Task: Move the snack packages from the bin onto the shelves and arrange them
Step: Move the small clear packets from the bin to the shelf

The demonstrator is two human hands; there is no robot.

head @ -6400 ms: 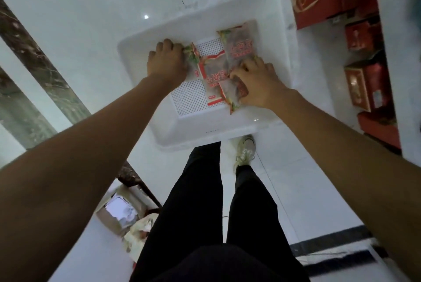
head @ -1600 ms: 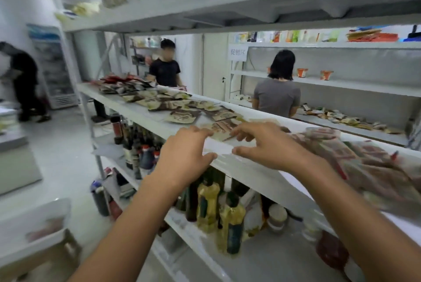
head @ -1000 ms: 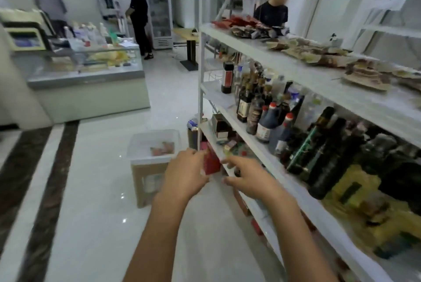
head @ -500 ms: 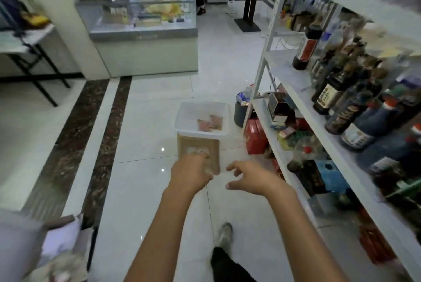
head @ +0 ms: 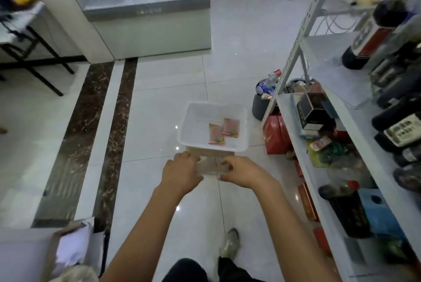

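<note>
A white plastic bin (head: 196,122) rests on a cardboard box (head: 211,156) on the tiled floor ahead of me. Two red snack packages (head: 224,130) lie in its right half, overlapping a little. My left hand (head: 182,173) and my right hand (head: 240,171) hover side by side just short of the bin's near edge, fingers loosely curled, with nothing in them. The white metal shelves (head: 303,135) run along my right.
Dark bottles (head: 373,35) and boxes crowd the shelves on the right. Red cartons (head: 275,134) and a dark bucket (head: 259,105) of bottles stand on the floor beside the bin. A glass counter (head: 148,8) stands at the back, an open cardboard box (head: 70,252) at my lower left.
I have turned from the shelf top, where my hands set packages down, and walked toward the bin. My view has tilted down and both empty hands now reach near the bin.
</note>
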